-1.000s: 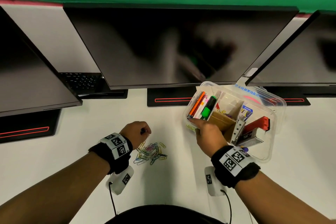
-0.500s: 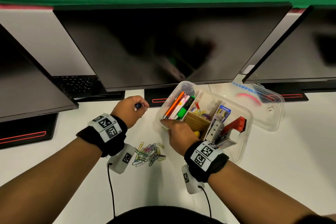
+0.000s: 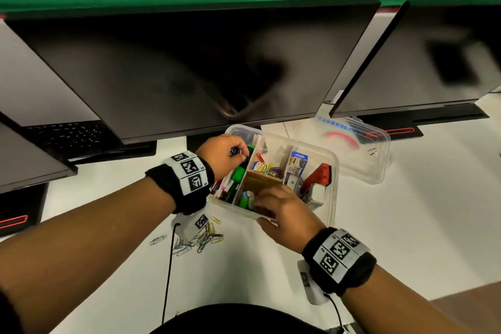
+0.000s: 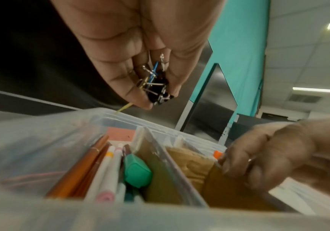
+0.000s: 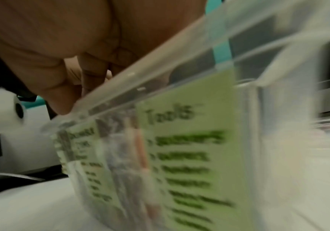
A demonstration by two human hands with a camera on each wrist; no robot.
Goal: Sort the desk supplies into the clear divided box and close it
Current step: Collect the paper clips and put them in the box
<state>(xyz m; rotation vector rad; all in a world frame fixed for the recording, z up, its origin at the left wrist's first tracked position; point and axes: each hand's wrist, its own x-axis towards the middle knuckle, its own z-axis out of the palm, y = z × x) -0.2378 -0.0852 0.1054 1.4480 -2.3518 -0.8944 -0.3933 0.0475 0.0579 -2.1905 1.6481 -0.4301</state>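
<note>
White desk (image 3: 406, 225): clear divided box (image 3: 333, 171) holds pens (image 4: 93, 168), clips (image 3: 267, 167).

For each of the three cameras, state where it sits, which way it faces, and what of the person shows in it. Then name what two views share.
Head: worn on the head, looking forward and down at the desk, the monitors and the clear divided box; both forearms and hands show.
Left wrist: looks along the left hand, which pinches binder clips above the pen compartment; the right hand shows too.
Right wrist: low beside the box wall, facing a blurred "Tools" label; the right palm shows.
Shared: head and left wrist both show the green highlighter.
</note>
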